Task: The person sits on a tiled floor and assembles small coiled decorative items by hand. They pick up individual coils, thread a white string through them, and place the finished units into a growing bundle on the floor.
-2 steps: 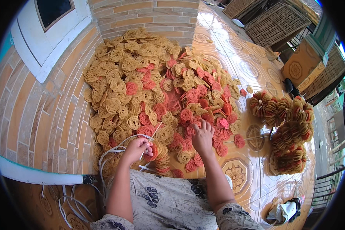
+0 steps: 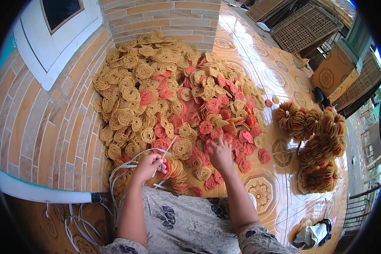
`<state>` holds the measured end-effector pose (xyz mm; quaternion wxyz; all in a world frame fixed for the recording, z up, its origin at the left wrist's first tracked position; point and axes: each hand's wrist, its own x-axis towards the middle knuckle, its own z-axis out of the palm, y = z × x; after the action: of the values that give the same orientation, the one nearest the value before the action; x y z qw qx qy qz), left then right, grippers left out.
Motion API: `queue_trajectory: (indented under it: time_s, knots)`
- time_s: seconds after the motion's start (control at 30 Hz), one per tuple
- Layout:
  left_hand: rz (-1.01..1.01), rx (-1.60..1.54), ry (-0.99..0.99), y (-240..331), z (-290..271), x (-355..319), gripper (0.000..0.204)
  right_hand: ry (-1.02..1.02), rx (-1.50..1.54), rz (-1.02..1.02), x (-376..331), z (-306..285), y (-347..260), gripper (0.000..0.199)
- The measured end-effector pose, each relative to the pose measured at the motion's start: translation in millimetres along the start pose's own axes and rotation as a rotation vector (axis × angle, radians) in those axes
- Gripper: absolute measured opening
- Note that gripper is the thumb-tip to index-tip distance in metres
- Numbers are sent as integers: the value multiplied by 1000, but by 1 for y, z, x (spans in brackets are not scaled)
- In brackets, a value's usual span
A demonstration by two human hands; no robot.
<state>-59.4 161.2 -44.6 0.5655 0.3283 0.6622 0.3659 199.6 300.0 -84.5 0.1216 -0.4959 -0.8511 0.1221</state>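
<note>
My left hand (image 2: pixel 150 166) is closed around a thin pale stick (image 2: pixel 169 146) that points up and to the right. A red coiled cracker (image 2: pixel 167 170) sits right beside its fingertips. Below it, a row of tan and red crackers (image 2: pixel 179 180) stands packed face to face, apparently strung together. White plastic strap (image 2: pixel 123 166) loops out to the left of this hand. My right hand (image 2: pixel 221 153) reaches down over the pile of loose lacy crackers (image 2: pixel 129 84). Its fingers are apart, over red crackers (image 2: pixel 205 127), and nothing clear shows between them.
Bundles of strung crackers (image 2: pixel 321 146) lie on the patterned tile floor (image 2: pixel 258 192) to the right. A brick-tiled wall (image 2: pixel 55 122) and a white door (image 2: pixel 57 46) border the left. Woven racks (image 2: pixel 307 27) lean at the back right. A white cloth-like item (image 2: pixel 312 235) lies at the lower right.
My right hand has shifted slightly left and down over the red crackers. The stick in my left hand has tilted a little; that hand stays almost in place.
</note>
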Motion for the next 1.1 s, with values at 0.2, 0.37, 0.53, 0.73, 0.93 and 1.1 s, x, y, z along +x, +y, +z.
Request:
queue_trajectory:
  time_s: [0.2,0.37,0.53,0.73,0.93,1.1]
  knots:
    - [158,-190,223,-10,-2,15,23,-194,-12,-262,-19,16,-20,30]
    - [185,-243,21,0,20,33,17,1,522,179,-2,-3,18,8]
    - [196,9,-113,8,46,45,16,46,1036,314,9,-8,20,14]
    - [163,-16,-117,9,42,46,16,5,1247,245,15,-8,1,16]
    - [152,-64,-113,3,40,50,16,-113,1144,50,16,-16,-5,26]
    - [261,-87,62,-4,35,57,15,-71,587,99,27,3,-25,48]
